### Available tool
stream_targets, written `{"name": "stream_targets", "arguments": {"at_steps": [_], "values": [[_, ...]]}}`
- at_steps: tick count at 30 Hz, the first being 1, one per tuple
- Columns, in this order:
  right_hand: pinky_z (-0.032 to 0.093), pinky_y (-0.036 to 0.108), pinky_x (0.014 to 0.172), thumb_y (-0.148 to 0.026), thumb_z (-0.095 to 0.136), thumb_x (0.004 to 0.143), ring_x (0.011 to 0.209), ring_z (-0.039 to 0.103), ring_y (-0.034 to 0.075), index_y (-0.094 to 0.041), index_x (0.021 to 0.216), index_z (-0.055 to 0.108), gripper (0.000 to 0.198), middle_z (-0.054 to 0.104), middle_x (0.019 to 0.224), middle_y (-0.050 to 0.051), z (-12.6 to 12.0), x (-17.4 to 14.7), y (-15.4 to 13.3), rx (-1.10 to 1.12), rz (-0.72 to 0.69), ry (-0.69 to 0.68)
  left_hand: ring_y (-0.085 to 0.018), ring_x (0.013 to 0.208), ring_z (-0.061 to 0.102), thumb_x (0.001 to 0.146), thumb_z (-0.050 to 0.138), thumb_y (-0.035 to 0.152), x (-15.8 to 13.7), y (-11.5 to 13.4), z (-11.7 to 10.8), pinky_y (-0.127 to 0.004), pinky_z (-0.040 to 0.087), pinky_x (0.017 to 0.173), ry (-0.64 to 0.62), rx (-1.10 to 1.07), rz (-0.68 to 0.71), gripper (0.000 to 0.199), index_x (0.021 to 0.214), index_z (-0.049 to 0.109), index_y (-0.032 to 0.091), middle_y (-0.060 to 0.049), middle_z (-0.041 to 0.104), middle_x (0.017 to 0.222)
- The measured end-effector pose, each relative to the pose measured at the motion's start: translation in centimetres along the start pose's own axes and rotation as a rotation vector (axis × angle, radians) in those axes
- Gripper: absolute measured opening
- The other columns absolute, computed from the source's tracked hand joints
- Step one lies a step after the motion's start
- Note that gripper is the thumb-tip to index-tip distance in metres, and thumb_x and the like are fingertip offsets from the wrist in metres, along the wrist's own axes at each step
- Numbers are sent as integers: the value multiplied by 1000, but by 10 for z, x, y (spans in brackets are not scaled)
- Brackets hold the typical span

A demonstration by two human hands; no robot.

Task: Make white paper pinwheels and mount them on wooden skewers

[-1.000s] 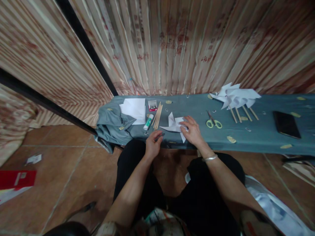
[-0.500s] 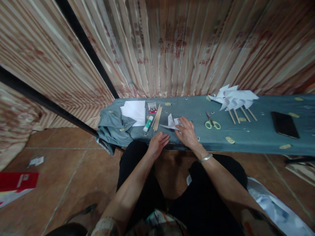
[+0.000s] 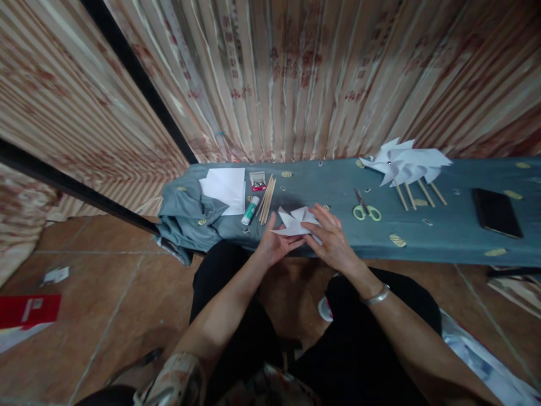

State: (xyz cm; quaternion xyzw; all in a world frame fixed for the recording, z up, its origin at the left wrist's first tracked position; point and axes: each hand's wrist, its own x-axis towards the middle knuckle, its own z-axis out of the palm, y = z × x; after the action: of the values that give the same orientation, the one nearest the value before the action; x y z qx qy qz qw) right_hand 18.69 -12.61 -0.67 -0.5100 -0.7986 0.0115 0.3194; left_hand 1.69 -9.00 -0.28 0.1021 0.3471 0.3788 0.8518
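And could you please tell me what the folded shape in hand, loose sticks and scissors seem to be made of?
Folded shape: matte white paper, apparently, by its thin creased flaps. Loose sticks: probably unpainted wood, being pale tan. Scissors: likely steel blades, dull grey; yellow-green handles suggest plastic.

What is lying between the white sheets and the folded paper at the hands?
In the head view, from the white sheets to the folded paper: first the glue stick, then the wooden sticks, then part of the left hand.
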Motion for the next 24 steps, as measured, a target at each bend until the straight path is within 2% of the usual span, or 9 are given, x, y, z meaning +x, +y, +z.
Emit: {"name": "stream_targets", "arguments": {"at_steps": [5,12,15,18,21,24], "values": [[36,53,108,-31,54,92,144,32,30,-22,115,66,27,49,146,15,-1,-1,-1,-22,-24,3,-20,75,68,92,48,51,-1,11,3,-32,54,75,-24,49,35,44,103,69,14,-9,74,88],[31,58,110,-45,60,88,146,27,32,-27,132,54,47,39,153,13,-6,5,-4,41,27,41,-16,74,69,81,65,15,3,24,15,-28,53,80,7,139,132,11,88,72,10,-8,74,85],[29,57,114,-52,60,86,146,28,32,-24,140,46,62,34,156,16,-9,11,2,140,192,139,-15,71,68,76,67,11,8,30,19,-27,54,80,5,175,186,9,84,72,10,-7,74,81],[32,55,114,-56,60,85,140,39,31,-22,138,49,64,45,149,16,-4,18,19,402,426,255,-16,72,70,74,68,11,16,33,20,-28,55,79,-7,210,187,12,85,73,10,-8,75,80],[47,49,103,-60,67,76,118,61,29,-21,126,59,63,66,125,14,8,25,35,809,644,254,-20,81,72,73,69,11,24,30,16,-31,55,82,-12,255,173,14,86,73,10,-9,76,83],[57,42,86,-55,81,61,89,71,25,-21,115,65,66,75,99,8,22,31,40,1013,781,216,-23,86,72,69,74,13,29,24,9,-34,54,88,-23,273,170,17,86,73,10,-9,76,84]]}}
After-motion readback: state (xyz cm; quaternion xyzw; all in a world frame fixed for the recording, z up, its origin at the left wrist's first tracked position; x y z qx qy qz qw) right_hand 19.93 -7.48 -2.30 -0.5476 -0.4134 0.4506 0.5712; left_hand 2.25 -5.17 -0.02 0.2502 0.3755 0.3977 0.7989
